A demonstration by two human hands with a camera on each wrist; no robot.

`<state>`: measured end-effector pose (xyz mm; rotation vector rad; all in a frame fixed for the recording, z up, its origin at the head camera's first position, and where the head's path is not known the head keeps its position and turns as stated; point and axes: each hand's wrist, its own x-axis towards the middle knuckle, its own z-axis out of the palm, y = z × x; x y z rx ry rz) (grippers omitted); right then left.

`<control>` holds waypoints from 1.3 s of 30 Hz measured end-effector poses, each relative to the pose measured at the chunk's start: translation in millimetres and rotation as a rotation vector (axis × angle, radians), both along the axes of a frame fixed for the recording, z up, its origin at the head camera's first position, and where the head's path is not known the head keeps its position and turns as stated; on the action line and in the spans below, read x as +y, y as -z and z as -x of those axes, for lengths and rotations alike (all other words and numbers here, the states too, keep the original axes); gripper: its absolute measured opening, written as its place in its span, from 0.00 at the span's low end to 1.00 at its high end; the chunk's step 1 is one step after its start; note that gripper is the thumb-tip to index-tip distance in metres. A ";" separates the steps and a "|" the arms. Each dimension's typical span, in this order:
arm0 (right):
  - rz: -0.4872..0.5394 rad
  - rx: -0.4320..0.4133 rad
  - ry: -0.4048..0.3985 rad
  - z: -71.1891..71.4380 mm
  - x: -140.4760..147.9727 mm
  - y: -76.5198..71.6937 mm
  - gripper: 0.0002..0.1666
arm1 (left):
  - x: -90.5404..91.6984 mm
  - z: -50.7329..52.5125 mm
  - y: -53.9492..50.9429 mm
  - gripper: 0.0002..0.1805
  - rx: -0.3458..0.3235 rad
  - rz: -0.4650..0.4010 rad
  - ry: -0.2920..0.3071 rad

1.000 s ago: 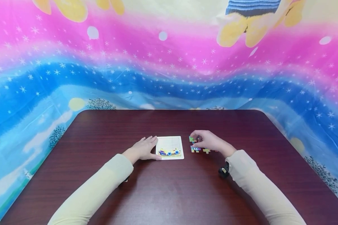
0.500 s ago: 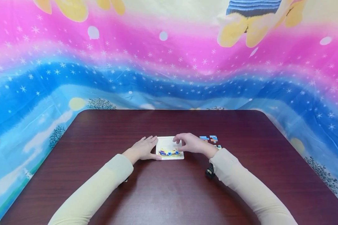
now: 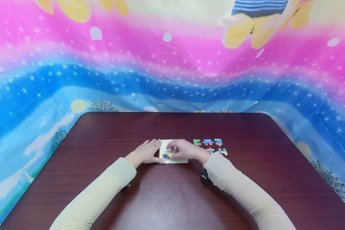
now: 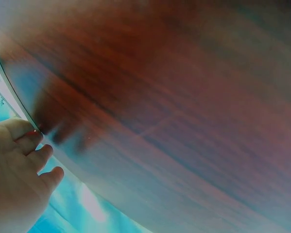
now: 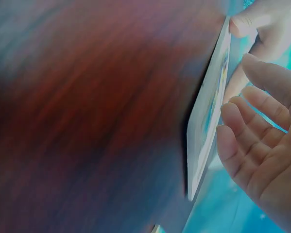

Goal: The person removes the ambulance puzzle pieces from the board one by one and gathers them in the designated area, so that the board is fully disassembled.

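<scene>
**Two hands at a white-rimmed puzzle tray**

On my head feed, from the left, a pale sleeve [image 3: 95,195] leads to the person's left hand [image 3: 145,152], fingers loosely spread, fingertips at the left edge of the puzzle tray [image 3: 175,162], thumb at its near-left corner. The tray lies flat mid-way across the dark red-brown wooden table [image 3: 172,198]; I make out a purple-blue patch [image 3: 166,156] of its picture. The right hand [image 3: 185,149] is over the tray's right part, fingers bent, thumb set apart from them on my right-wrist feed; I cannot tell whether it pinches a piece. A black wrist device [image 3: 204,176] sits below its cuff. Right of the tray lie colourful jigsaw pieces [image 3: 208,142], three in the far row, others nearer the cuff.
</scene>
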<state>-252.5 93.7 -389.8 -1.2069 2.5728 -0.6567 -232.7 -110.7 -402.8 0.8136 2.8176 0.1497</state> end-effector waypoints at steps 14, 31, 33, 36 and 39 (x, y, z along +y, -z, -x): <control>-0.060 0.063 -0.050 -1.7 -11.1 4.1 0.20 | 0.2 -0.4 -0.5 0.52 0.007 0.014 0.004; -0.094 0.029 -0.025 -0.5 -15.6 1.1 0.18 | 1.1 -1.6 -3.4 0.51 -0.005 0.008 -0.003; -0.084 0.011 -0.013 -1.0 -15.9 1.2 0.18 | 1.2 -1.6 -3.4 0.51 -0.006 0.016 -0.005; -0.060 -0.001 -0.009 -1.6 -15.9 1.5 0.18 | 1.1 -1.4 -2.8 0.51 -0.003 0.016 -0.006; -0.041 0.006 -0.010 -1.9 -15.6 1.7 0.17 | 1.4 -1.0 -2.4 0.51 -0.004 0.020 -0.009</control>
